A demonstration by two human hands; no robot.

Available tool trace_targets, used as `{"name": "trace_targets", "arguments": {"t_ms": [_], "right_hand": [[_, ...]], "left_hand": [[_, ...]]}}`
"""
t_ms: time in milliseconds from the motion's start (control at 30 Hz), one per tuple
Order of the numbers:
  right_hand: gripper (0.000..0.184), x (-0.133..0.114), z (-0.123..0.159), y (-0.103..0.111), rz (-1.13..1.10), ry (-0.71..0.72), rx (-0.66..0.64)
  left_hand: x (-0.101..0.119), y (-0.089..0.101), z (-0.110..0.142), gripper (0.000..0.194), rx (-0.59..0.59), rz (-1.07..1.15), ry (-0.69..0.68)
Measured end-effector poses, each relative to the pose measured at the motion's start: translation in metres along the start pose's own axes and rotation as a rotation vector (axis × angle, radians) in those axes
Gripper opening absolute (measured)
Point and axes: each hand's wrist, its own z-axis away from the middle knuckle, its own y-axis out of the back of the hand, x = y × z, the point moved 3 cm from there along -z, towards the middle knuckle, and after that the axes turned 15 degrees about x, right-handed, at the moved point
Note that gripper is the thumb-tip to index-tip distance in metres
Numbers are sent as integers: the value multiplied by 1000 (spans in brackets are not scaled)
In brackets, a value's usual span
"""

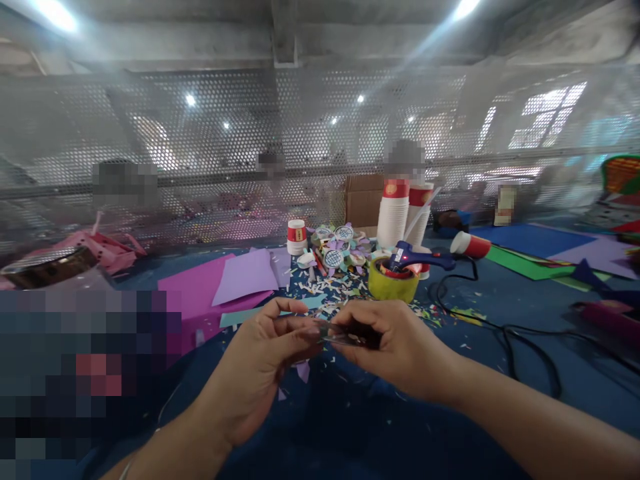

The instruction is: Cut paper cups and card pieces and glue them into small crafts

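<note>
In front of my chest, my left hand (267, 367) and my right hand (400, 347) meet, fingers pinched on one small thin piece (337, 335). It looks shiny and partly see-through, like clear plastic, but blur and my fingers hide its exact kind. Cut paper scraps (327, 303) are scattered on the blue tabletop just beyond my fingers. Past them lies a heap of small paper turtle-like figures with grid-patterned round backs (334, 259). A dark blue glue gun (413, 257) rests on a yellow tape roll (393, 285) beyond my right hand.
Tall stacks of paper cups (393, 217) stand at the back, near a cardboard box (363, 197). Purple sheets (245, 277) lie left, green sheets (525, 263) right. A black cord (507, 343) loops across the right side. Behind the table runs a perforated metal screen (310, 133).
</note>
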Motion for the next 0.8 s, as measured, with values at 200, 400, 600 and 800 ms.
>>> {"name": "trace_targets", "arguments": {"t_ms": [200, 400, 600, 800], "right_hand": [[5, 1, -2, 1, -53, -95, 42], [5, 1, -3, 2, -67, -102, 70], [6, 2, -3, 1, -46, -93, 76], [4, 0, -2, -1, -3, -51, 52]], "left_hand": [[0, 0, 1, 27, -26, -76, -147], [-1, 0, 4, 24, 12, -216, -288], [3, -1, 9, 26, 55, -353, -411], [1, -1, 4, 28, 94, -204, -277]]}}
